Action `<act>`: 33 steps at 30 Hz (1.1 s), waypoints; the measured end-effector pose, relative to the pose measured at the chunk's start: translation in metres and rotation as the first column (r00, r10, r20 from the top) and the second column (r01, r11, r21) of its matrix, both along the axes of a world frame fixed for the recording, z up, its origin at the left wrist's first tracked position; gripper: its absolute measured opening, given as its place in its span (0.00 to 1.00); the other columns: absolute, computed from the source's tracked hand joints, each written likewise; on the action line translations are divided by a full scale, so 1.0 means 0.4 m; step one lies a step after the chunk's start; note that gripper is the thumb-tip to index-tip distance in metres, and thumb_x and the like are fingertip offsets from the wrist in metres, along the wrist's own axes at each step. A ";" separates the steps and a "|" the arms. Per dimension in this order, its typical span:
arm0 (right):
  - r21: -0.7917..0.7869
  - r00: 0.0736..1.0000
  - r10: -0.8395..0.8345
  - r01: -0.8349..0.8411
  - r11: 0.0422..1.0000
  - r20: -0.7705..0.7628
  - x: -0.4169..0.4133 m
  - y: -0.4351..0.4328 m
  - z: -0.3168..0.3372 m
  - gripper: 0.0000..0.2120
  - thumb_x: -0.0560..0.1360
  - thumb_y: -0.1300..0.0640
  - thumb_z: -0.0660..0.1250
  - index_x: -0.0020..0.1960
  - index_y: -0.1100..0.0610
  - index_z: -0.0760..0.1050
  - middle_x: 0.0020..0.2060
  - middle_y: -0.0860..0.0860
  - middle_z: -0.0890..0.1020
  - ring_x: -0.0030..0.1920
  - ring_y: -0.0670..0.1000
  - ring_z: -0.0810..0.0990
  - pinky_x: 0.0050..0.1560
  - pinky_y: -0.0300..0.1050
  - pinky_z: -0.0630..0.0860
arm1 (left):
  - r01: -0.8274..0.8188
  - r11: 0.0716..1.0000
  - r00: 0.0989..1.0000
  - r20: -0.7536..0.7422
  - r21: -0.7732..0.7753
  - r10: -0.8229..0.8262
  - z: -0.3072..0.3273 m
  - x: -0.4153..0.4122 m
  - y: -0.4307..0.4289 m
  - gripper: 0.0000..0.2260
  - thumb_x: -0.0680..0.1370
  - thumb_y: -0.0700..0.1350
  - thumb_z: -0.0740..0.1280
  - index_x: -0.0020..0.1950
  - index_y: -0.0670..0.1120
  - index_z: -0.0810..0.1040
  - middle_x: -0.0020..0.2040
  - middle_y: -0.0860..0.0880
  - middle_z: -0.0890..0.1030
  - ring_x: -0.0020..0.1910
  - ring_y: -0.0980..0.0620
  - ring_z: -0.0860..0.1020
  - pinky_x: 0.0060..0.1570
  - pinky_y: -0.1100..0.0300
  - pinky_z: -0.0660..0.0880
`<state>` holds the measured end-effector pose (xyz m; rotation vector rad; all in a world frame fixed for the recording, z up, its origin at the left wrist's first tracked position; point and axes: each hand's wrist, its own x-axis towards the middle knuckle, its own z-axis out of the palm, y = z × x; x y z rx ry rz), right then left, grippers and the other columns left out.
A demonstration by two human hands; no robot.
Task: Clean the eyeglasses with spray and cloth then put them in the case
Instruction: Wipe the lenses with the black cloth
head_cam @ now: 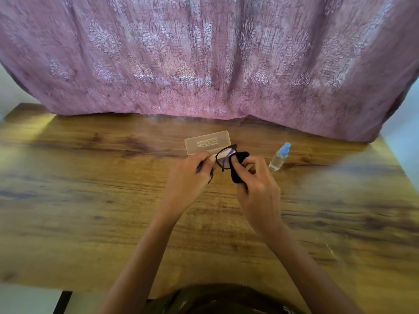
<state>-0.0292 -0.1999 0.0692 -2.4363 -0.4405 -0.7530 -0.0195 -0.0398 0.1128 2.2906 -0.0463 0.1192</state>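
Observation:
Dark-framed eyeglasses (223, 156) with purple temples are held above the wooden table (90, 200). My left hand (192, 175) grips their left side, hiding that lens. My right hand (256, 186) pinches a black cloth (238, 168) against the right lens. Just behind the hands lies a translucent beige case (207, 141), shut, with printed text on its lid. A small clear spray bottle (279, 157) with a blue cap stands to the right of the hands.
A pink patterned curtain (204, 60) hangs along the table's far edge. The table's left corner (20, 109) and right edge (390, 150) are in view. My dark clothing (215, 300) shows at the near edge.

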 end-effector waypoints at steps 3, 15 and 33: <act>-0.032 0.998 0.069 -0.069 0.997 0.013 -0.014 0.016 0.004 0.16 0.77 0.66 0.62 0.63 0.62 0.79 0.48 0.57 0.79 0.42 0.51 0.78 0.32 0.40 0.77 | 0.007 1.000 1.000 -0.015 0.024 -0.007 -0.001 0.005 0.000 0.12 0.82 0.47 0.60 0.39 0.50 0.75 0.33 0.52 0.78 0.33 0.55 0.75 0.33 0.67 0.66; -0.001 0.999 -0.035 0.035 0.999 0.014 0.017 -0.004 0.015 0.20 0.74 0.68 0.60 0.64 0.60 0.79 0.48 0.55 0.78 0.44 0.50 0.77 0.34 0.36 0.74 | 0.032 0.999 1.000 0.001 -0.008 -0.032 -0.004 0.002 -0.004 0.13 0.82 0.46 0.61 0.38 0.50 0.75 0.28 0.54 0.74 0.31 0.61 0.73 0.31 0.71 0.66; -0.047 0.999 0.049 -0.050 0.998 -0.007 0.013 0.014 0.018 0.19 0.77 0.63 0.58 0.64 0.61 0.78 0.49 0.56 0.78 0.44 0.50 0.77 0.31 0.37 0.74 | 0.036 0.996 0.996 0.084 0.081 -0.043 -0.004 0.002 -0.003 0.13 0.81 0.46 0.61 0.37 0.51 0.73 0.29 0.54 0.75 0.34 0.57 0.74 0.31 0.66 0.66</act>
